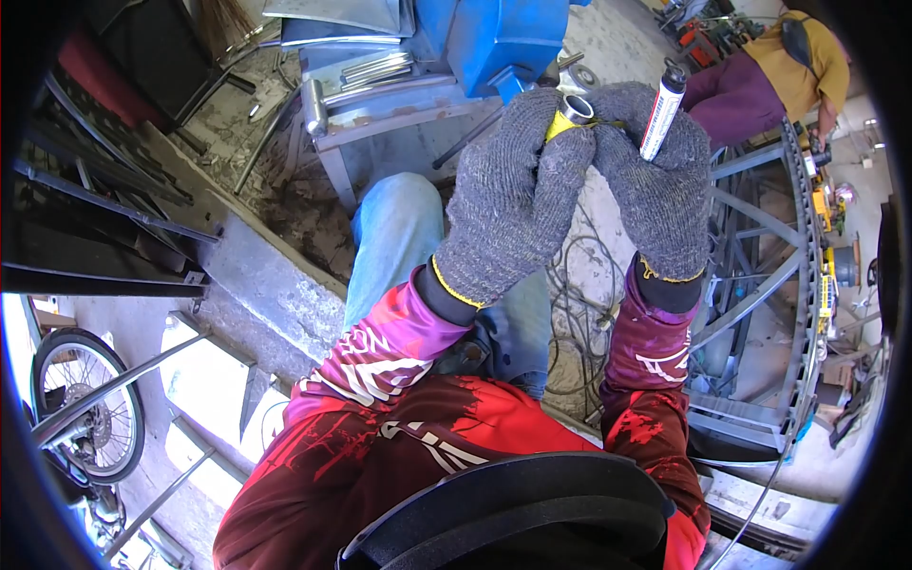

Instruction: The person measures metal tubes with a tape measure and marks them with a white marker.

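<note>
Both hands wear grey knit gloves and meet in front of me at the upper middle. My left hand (pixel 513 190) is closed around a short metal tube (pixel 577 108) with a yellow band on it; the tube's open end faces up. Beside it, my right hand (pixel 657 180) is closed with a white marker (pixel 662 112) held upright, its black cap at the top. The right fingertips are against the yellow band near the tube. How far the tube extends inside the left glove is hidden.
Beyond my hands stands a blue machine (pixel 518 43) beside a metal bench (pixel 380 114) with a hammer (pixel 314 107) and rods. A steel truss frame (pixel 760 285) and a person (pixel 774 76) are at right. Cables (pixel 579 323) lie on the floor; a motorcycle wheel (pixel 87 407) is at left.
</note>
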A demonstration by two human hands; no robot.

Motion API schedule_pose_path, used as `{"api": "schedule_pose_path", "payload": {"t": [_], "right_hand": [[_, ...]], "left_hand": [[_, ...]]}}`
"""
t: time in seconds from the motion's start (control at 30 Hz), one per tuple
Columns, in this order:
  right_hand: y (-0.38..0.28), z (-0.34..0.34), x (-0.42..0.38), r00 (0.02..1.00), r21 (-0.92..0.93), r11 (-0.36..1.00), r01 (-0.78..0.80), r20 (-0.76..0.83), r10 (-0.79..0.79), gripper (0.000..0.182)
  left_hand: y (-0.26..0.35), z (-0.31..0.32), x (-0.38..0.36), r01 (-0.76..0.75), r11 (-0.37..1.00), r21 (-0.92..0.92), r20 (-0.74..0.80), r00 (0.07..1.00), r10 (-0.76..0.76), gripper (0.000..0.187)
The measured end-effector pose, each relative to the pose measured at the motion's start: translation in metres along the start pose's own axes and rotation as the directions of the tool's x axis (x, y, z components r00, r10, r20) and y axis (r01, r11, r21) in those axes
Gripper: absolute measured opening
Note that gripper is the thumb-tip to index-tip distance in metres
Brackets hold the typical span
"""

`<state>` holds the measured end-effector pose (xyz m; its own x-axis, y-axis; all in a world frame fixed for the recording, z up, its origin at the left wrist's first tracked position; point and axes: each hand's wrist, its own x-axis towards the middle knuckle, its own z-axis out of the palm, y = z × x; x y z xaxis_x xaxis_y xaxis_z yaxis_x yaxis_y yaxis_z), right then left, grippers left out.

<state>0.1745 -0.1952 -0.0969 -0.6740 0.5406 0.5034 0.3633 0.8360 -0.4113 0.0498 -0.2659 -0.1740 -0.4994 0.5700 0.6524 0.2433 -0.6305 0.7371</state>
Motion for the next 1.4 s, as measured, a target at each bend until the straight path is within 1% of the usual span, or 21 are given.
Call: {"api": "schedule_pose_path", "payload": {"t": [0.1, 0.23, 0.3, 0.33, 0.4, 0.43, 0.5, 0.53, 0.6, 0.73, 0.83, 0.93, 1.0, 1.03, 1.1, 1.13, 1.2, 1.23, 1.3, 1.33, 1.4], "right_hand": [[0.003, -0.001, 0.000, 1.000, 0.024, 1.000, 0.016, -0.006, -0.016, 0.023], [0.002, -0.001, 0.000, 1.000, 0.050, 0.998, 0.025, 0.006, -0.025, 0.024], [0.000, 0.002, 0.002, 0.999, 0.142, 0.990, -0.019, -0.044, 0.025, 0.022], [0.000, 0.002, 0.002, 0.999, 0.141, 0.990, -0.018, -0.045, 0.025, 0.022], [0.001, 0.002, 0.003, 0.999, 0.229, 0.973, -0.033, -0.029, 0.041, 0.022], [-0.001, 0.001, 0.003, 0.999, 0.228, 0.973, -0.033, -0.028, 0.040, 0.022], [-0.004, -0.003, 0.002, 0.993, 0.158, 0.981, -0.111, 0.052, 0.104, 0.025], [-0.003, -0.002, 0.002, 0.993, 0.158, 0.981, -0.111, 0.052, 0.104, 0.025], [0.000, 0.002, 0.003, 0.998, 0.183, 0.982, -0.056, -0.026, 0.062, 0.022], [0.001, 0.002, 0.003, 0.998, 0.200, 0.979, -0.048, -0.021, 0.053, 0.022], [0.002, 0.004, 0.004, 0.999, 0.161, 0.987, -0.021, -0.042, 0.028, 0.020], [0.001, 0.003, 0.004, 0.999, 0.214, 0.977, -0.025, -0.028, 0.032, 0.018], [-0.003, -0.002, 0.003, 0.992, 0.181, 0.977, -0.112, 0.077, 0.099, 0.023], [0.000, -0.002, 0.003, 0.992, 0.181, 0.977, -0.112, 0.077, 0.099, 0.023], [0.007, 0.002, 0.002, 0.999, 0.209, 0.978, -0.022, 0.039, 0.014, 0.022], [0.008, 0.004, 0.003, 0.999, 0.209, 0.978, -0.022, 0.039, 0.014, 0.022], [0.008, 0.009, 0.005, 0.999, 0.169, 0.985, 0.034, -0.045, -0.027, 0.018], [0.005, 0.008, 0.004, 0.999, 0.169, 0.985, 0.034, -0.044, -0.027, 0.018], [-0.003, 0.005, 0.003, 0.999, 0.165, 0.985, -0.047, 0.019, 0.044, 0.022], [-0.003, 0.007, 0.004, 0.999, 0.164, 0.985, -0.047, 0.017, 0.045, 0.022], [0.001, 0.010, 0.005, 0.998, 0.149, 0.988, 0.038, -0.045, -0.031, 0.019]], "left_hand": [[0.001, 0.000, 0.000, 0.026, 1.000, 0.014, 0.005, 1.000, -0.026, 0.024], [-0.004, 0.000, -0.001, 0.000, 0.999, 0.035, 0.017, 1.000, -0.001, 0.024], [-0.002, 0.000, -0.001, 0.011, 1.000, 0.025, 0.004, 1.000, -0.011, 0.024], [-0.001, 0.000, -0.001, 0.010, 1.000, 0.024, 0.003, 1.000, -0.010, 0.024], [0.000, -0.001, -0.001, 0.037, 0.999, 0.033, 0.015, 0.999, -0.037, 0.023], [0.000, -0.001, -0.001, 0.036, 0.999, 0.033, 0.015, 0.999, -0.037, 0.023], [-0.001, -0.001, 0.000, 0.021, 1.000, 0.007, 0.019, 1.000, -0.021, 0.022], [-0.002, -0.001, 0.000, 0.021, 1.000, 0.006, 0.019, 1.000, -0.021, 0.022], [-0.003, 0.000, -0.001, 0.011, 1.000, 0.030, 0.011, 1.000, -0.011, 0.021], [-0.001, 0.000, 0.000, 0.023, 0.999, 0.023, 0.010, 1.000, -0.023, 0.021], [-0.002, 0.000, 0.001, -0.010, 0.999, 0.033, -0.001, 1.000, 0.010, 0.020], [-0.003, -0.001, 0.001, -0.032, 0.999, 0.029, 0.020, 0.999, 0.031, 0.020], [-0.002, -0.001, 0.001, -0.004, 0.999, 0.033, 0.028, 1.000, 0.004, 0.019], [-0.001, -0.001, 0.000, -0.005, 0.999, 0.033, 0.028, 1.000, 0.004, 0.019], [0.001, 0.000, 0.000, 0.030, 1.000, 0.011, 0.016, 0.999, -0.030, 0.020], [0.000, 0.000, 0.000, 0.030, 1.000, 0.011, 0.016, 0.999, -0.030, 0.020], [-0.001, 0.001, 0.000, 0.012, 1.000, -0.002, -0.005, 1.000, -0.012, 0.021], [0.001, 0.000, 0.000, 0.012, 1.000, -0.001, -0.005, 1.000, -0.012, 0.021], [0.005, -0.004, 0.000, 0.126, 0.992, 0.022, 0.037, 0.991, -0.127, 0.023], [0.003, -0.004, 0.000, 0.126, 0.992, 0.021, 0.038, 0.991, -0.126, 0.023], [-0.004, -0.003, 0.000, 0.030, 0.999, 0.027, -0.007, 1.000, -0.030, 0.023]]}}
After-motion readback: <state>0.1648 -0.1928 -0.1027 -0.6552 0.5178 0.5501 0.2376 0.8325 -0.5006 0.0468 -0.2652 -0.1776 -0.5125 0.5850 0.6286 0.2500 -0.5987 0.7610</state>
